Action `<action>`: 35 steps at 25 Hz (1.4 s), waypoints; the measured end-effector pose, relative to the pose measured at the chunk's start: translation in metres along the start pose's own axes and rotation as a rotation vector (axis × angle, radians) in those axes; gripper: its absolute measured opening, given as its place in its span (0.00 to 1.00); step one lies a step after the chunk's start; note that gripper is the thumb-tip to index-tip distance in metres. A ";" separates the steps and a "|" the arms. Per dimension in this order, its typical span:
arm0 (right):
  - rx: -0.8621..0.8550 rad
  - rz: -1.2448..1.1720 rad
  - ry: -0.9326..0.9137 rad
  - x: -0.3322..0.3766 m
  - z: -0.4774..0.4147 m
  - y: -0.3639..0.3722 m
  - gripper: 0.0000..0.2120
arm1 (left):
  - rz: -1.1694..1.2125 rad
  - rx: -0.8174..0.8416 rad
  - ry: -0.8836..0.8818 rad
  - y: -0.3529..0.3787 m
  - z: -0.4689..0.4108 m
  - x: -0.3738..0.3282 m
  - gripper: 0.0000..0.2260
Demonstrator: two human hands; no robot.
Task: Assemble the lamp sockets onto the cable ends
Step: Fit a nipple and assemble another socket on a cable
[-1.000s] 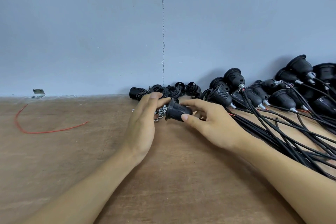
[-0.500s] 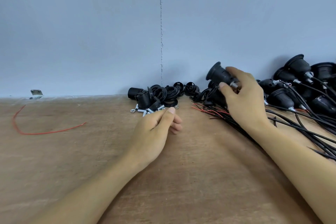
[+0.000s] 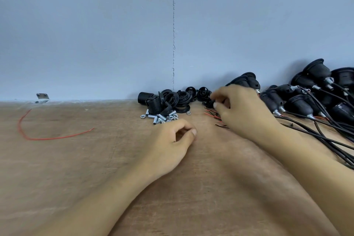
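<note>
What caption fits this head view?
Right hand at cable ends beside sockets; left hand rests on table near nuts.

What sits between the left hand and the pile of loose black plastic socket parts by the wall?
Head view: a scatter of small silver metal nuts and sleeves lies between the left hand and the black plastic socket parts.

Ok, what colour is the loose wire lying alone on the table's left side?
Red; the loose wire shows clearly in the head view.
</note>
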State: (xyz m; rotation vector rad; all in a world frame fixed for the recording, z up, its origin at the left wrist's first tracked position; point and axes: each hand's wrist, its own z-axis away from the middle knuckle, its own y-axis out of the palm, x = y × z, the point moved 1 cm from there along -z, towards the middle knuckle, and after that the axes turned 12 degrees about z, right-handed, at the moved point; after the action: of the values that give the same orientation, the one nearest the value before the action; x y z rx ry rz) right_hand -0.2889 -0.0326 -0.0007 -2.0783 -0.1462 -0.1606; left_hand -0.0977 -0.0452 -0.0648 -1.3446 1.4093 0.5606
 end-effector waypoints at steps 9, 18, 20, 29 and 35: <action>0.301 0.609 0.014 0.002 0.015 0.015 0.05 | -0.240 -0.221 0.034 -0.006 -0.009 0.009 0.06; 0.305 0.282 -0.017 0.010 0.018 0.024 0.13 | -0.299 -0.431 -0.128 -0.035 -0.028 0.023 0.10; 0.278 0.231 -0.096 0.024 0.024 0.027 0.12 | -0.292 -0.419 -0.149 -0.034 -0.028 0.023 0.08; 0.174 -0.246 -0.431 0.067 0.037 0.052 0.09 | -0.094 -0.488 -0.147 -0.034 -0.026 0.022 0.13; 0.063 -0.330 -0.332 0.082 0.015 0.073 0.07 | 0.199 -0.662 -0.231 -0.044 -0.028 0.026 0.13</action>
State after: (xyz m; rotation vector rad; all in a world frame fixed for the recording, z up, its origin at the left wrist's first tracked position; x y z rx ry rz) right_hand -0.1953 -0.0527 -0.0563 -1.9921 -0.6884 -0.0079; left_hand -0.0629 -0.0918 -0.0649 -1.5845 1.2155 1.3569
